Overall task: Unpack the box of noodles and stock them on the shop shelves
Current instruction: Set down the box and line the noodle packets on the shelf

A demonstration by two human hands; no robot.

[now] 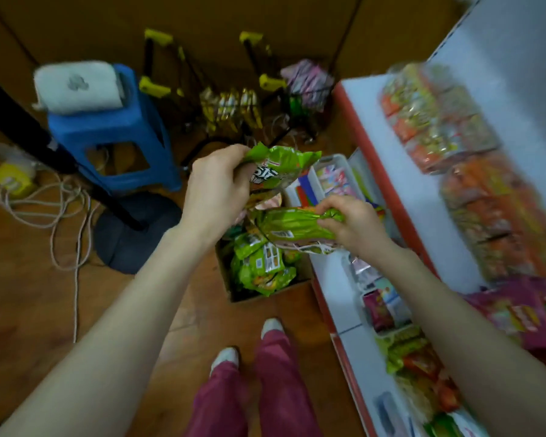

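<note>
A cardboard box (234,294) stands on the wooden floor beside the shelf unit, with several green noodle packets (259,266) inside. My left hand (218,190) grips one green packet (281,167) by its edge, raised above the box. My right hand (350,222) pinches the crimped end of another green packet (290,227), held just over the box and close to the shelf. The white shelf (423,190) with its red front edge runs along the right, carrying orange and yellow noodle packs (438,121).
A blue plastic stool (117,134) with a white cloth on it stands at the left. A black stand with a round base (133,234) and loose cables (60,216) lie on the floor. Wire baskets (303,89) sit at the back. My feet (249,342) are near the box.
</note>
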